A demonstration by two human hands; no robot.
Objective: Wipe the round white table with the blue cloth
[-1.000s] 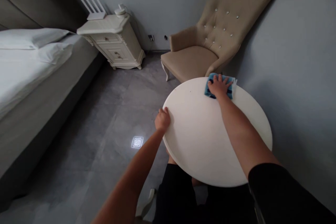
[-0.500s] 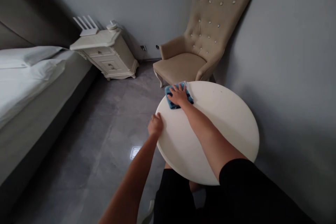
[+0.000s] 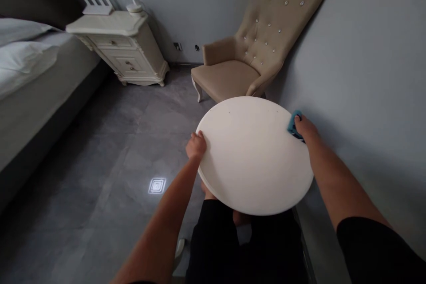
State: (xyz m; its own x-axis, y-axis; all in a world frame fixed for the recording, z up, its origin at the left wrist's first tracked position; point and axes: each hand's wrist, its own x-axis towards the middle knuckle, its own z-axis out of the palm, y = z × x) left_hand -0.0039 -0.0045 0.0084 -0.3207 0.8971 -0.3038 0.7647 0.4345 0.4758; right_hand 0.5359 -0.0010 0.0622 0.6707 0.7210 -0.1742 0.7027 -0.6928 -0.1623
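A round white table (image 3: 253, 159) stands right in front of me, with a few small dark specks near its far edge. My left hand (image 3: 196, 145) is closed around the table's left rim, thumb on top and the other fingers partly hidden at the edge. At the far right rim, my right hand (image 3: 306, 128) grips a blue cloth (image 3: 293, 124) with dark patches. The cloth is bunched over the edge there, and part of it is hidden behind the hand.
A tan tufted armchair (image 3: 229, 77) stands just beyond the table. Further left are a white nightstand (image 3: 116, 49) carrying a router (image 3: 97, 8), and a bed (image 3: 60, 60). The grey wall (image 3: 372, 75) runs close along the right. A lit square (image 3: 157, 185) shows on the floor.
My right hand has moved with the cloth from the table's far left part to its right rim, going from flat to gripping. My left hand stays on the left rim. The view has shifted slightly.
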